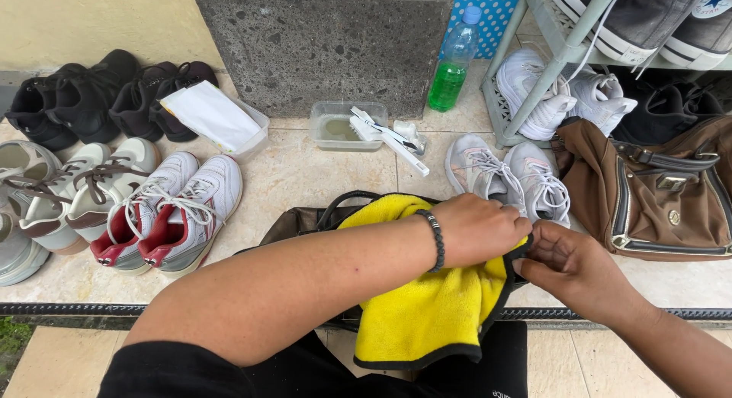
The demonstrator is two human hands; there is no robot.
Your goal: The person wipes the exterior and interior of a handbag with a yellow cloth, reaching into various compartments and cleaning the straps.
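Head view: both hands' grip, left (pixel 479 229) and right (pixel 568 264), clamped on yellow cloth (pixel 427 306) above beige tiled floor (pixel 305 177).

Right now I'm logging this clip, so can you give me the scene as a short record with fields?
left hand: pressed on a yellow cloth
right hand: pinching the cloth's dark edge
under cloth: dark bag with handle
floor left: white and red sneakers
floor middle: clear tub with brushes
behind: green bottle
right: brown bag
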